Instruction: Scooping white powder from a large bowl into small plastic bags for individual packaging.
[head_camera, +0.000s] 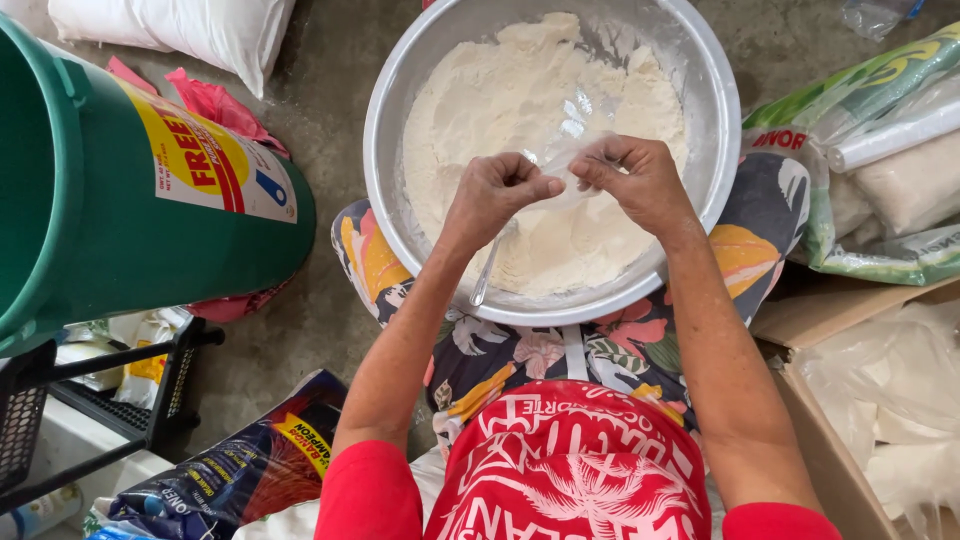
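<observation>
Both my hands, left hand (495, 190) and right hand (632, 175), pinch a clear plastic bag (580, 160) stretched crosswise between them, directly above the flour (520, 90) in the metal bowl (400, 90).

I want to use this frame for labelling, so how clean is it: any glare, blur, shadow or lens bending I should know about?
Head view: soft, even daylight, focus sharp on both hands; the clear plastic bag between the left hand and right hand glints and is hard to outline; the metal bowl shows mild sheen and faint shadow on the flour; the green bucket bulges at the frame edge.
</observation>
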